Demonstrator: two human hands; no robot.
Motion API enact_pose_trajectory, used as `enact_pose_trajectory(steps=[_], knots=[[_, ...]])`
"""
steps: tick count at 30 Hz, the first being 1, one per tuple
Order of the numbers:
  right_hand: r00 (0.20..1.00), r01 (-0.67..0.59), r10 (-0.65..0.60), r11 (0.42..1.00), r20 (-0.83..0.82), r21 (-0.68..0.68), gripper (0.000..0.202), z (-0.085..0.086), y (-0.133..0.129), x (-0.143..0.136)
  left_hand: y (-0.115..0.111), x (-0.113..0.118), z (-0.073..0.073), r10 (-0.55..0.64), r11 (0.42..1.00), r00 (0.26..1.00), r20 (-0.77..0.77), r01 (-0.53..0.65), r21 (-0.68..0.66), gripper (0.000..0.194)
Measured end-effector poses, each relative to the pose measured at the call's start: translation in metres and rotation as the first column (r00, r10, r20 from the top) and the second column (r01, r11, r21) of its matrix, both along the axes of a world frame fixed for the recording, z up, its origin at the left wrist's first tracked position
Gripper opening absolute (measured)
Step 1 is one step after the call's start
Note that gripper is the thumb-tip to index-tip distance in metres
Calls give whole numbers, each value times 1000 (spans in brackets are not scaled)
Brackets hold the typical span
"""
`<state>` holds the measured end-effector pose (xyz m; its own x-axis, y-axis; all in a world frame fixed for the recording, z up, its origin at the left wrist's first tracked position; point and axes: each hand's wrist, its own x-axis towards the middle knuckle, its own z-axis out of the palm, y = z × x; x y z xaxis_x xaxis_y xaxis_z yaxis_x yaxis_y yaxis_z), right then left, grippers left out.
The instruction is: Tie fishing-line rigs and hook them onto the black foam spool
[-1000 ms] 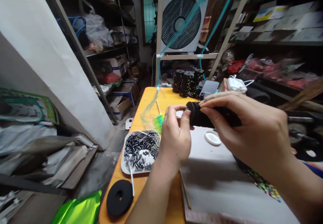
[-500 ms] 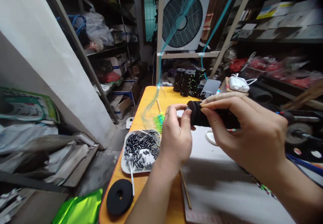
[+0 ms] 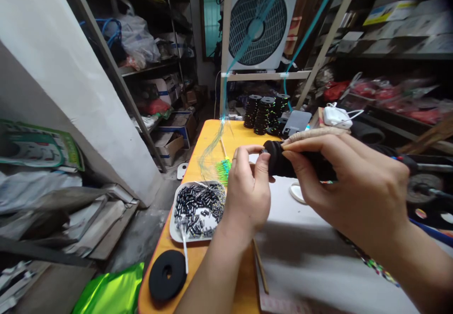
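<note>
Held up over the table is a black round foam spool (image 3: 274, 157), one end of a dark roll that runs back behind my right hand. My left hand (image 3: 249, 194) is closed round its left end, thumb and fingers pinching near the centre, where a small shiny bit shows. With thumb and forefinger, my right hand (image 3: 345, 177) grips the spool's rim from the right; any thread in the pinch is too fine to make out. Below my left wrist stands a white tray (image 3: 172, 227) of small black cylinders. A loose black foam disc (image 3: 159, 276) lies at the near left.
Stacked black spools (image 3: 260, 120) and a grey phone (image 3: 297, 123) stand at the table's far end. Green and blue pieces (image 3: 223, 171) lie beyond the tray. A white ring (image 3: 295, 193) and a thin stick (image 3: 261, 267) lie nearby. A box fan (image 3: 240, 45) stands behind.
Both hands and the spool keep nearly the same pose, with the same grip. The whole view has shifted very slightly.
</note>
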<state>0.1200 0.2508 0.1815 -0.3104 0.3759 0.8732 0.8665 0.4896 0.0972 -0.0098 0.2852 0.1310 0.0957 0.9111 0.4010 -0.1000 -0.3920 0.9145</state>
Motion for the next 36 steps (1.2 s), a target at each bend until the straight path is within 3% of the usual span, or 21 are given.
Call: enact_pose_trajectory(steps=[7, 17, 20, 22, 23, 25, 27, 29, 30, 32, 36], knots=[[994, 4, -5, 1000, 108, 6, 8, 6, -2, -1, 0, 0, 0, 11, 1000, 1000, -8, -11, -4, 20], [993, -64, 65, 998, 103, -16, 16, 7, 3, -3, 2, 1, -1, -8, 999, 1000, 19, 7, 41, 19], [991, -47, 49, 999, 123, -18, 10, 10, -12, 5, 1, 1, 0, 7, 999, 1000, 6, -8, 54, 17], [993, -25, 30, 999, 114, -38, 21, 6, -34, 18, 0, 1, 1, 21, 998, 1000, -4, -21, 56, 16], [995, -16, 21, 998, 98, -57, 23, 1, -48, 28, -1, 1, 2, 27, 998, 1000, -8, -26, 55, 16], [997, 12, 8, 963, 73, -269, 10, -19, -75, 53, -1, 1, 3, 35, 998, 999, -12, -34, 54, 15], [990, 74, -4, 864, 141, -497, 11, -46, -96, 83, -2, 1, 3, 40, 998, 999, -12, -39, 52, 15], [986, 153, -81, 783, 145, -603, 16, -76, -108, 112, -1, 1, 3, 43, 998, 999, -10, -42, 51, 15], [985, 170, -110, 748, 133, -642, 16, -89, -110, 124, -1, 1, 3, 43, 998, 999, -10, -43, 50, 15], [982, 188, -150, 730, 115, -657, 17, -109, -109, 141, 0, 1, 2, 48, 998, 999, -9, -47, 46, 15], [980, 187, -181, 735, 76, -652, 16, -124, -103, 148, 2, 2, 0, 54, 998, 998, -11, -54, 39, 16]])
